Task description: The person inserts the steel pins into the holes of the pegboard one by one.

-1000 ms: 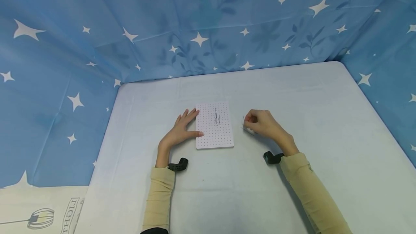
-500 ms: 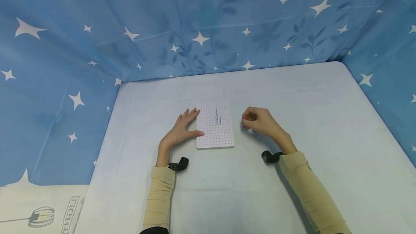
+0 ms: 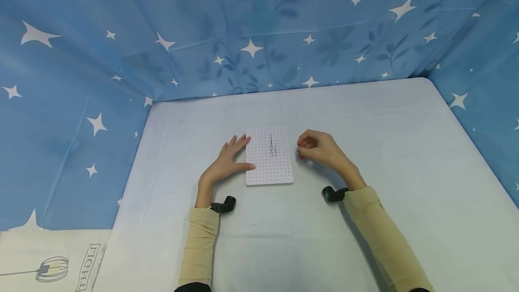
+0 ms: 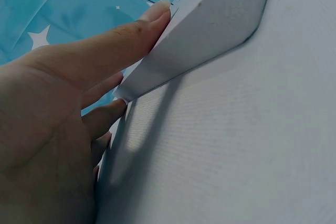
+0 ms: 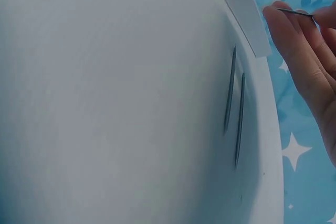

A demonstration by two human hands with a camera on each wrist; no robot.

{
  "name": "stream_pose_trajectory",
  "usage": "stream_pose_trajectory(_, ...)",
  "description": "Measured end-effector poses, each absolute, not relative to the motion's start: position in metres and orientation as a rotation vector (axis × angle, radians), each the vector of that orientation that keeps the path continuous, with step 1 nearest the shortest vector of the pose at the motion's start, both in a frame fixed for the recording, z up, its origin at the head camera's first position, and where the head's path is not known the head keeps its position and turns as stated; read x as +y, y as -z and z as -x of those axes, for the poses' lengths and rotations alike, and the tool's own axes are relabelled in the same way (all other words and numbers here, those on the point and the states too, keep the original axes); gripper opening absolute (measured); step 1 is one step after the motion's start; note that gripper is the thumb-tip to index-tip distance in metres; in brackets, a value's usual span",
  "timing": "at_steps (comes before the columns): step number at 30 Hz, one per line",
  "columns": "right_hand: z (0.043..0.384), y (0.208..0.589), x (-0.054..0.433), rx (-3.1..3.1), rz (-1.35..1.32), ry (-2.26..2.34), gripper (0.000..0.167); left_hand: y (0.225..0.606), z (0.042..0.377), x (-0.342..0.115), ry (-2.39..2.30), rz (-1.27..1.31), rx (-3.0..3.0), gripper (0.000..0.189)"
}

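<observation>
A white board with a grid of small holes (image 3: 263, 172) lies on the table. Several thin dark needles (image 3: 271, 143) stand in its upper right part. Along the board's left edge rests my left hand (image 3: 223, 164), fingers spread, thumb on top; the left wrist view shows the thumb (image 4: 152, 19) touching the upper edge. Just right of the board, my right hand (image 3: 322, 150) pinches a needle (image 5: 295, 12) between thumb and fingertips. Below that hand, one needle (image 5: 231, 90) and another needle (image 5: 240, 121) lie side by side on the cloth.
A white cloth covers the table (image 3: 259, 238). Blue curtains with white stars (image 3: 259, 30) enclose the back and sides. A cream printed cloth (image 3: 52, 260) shows at the lower left. Each wrist wears a black camera (image 3: 334, 193).
My right hand has moved left and slightly away from me, closer to the board, with the needle between its fingertips. The left hand keeps its place on the board.
</observation>
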State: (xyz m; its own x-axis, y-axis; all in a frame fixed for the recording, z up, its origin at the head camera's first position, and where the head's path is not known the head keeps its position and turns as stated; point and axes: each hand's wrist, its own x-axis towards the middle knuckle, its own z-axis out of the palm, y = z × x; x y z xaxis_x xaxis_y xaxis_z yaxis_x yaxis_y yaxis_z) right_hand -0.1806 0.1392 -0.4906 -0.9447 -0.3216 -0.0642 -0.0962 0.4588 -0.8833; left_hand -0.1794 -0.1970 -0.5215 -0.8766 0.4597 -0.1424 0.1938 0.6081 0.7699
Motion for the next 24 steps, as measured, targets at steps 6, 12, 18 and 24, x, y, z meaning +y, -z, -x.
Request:
stream_pose_trajectory(6, 0.184, 0.486, 0.132, 2.454, 0.368, 1.549, 0.017, 0.522, 0.180, -0.197, -1.149, -0.536, 2.509, 0.096)
stream_pose_trajectory(12, 0.187, 0.486, 0.126, 2.397, 0.352, 1.608, 0.016, 0.523, 0.179, -0.196, -1.151, -0.536, 2.503, 0.095)
stream_pose_trajectory(18, 0.190, 0.489, 0.123, 2.401, 0.357, 1.628, 0.013, 0.522, 0.179, -0.196, -1.151, -0.535, 2.510, 0.095)
stream_pose_trajectory(24, 0.192, 0.489, 0.121, 2.387, 0.396, 1.652, 0.011, 0.521, 0.179, -0.196, -1.147, -0.526, 2.511, 0.096)
